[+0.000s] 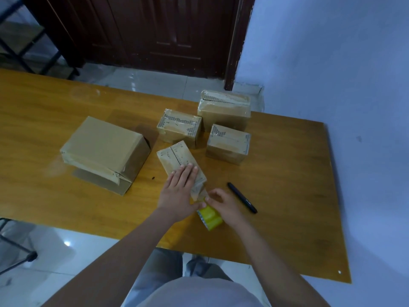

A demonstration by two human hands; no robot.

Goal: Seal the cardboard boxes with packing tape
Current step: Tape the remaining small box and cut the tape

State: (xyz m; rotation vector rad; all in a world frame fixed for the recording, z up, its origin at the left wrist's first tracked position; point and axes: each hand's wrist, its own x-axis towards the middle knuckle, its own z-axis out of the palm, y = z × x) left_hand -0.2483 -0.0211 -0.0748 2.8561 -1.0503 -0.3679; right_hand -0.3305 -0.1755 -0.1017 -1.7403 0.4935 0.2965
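Note:
A small cardboard box point(174, 155) lies on the wooden table point(55, 111) in front of me, its top seam running away from me. My left hand point(178, 191) presses flat on the near half of its top, fingers straight. My right hand point(223, 203) grips a yellow roll of packing tape point(210, 217) just off the box's near end. A short strip of tape point(198, 191) runs from the roll up onto the box's end face.
A large taped box point(104, 151) sits to the left. Three taped boxes point(179, 127) point(224, 109) point(229, 142) stand behind. A black marker point(242, 197) lies right of my right hand. Beyond the table's far edge is a dark wooden door point(143, 29).

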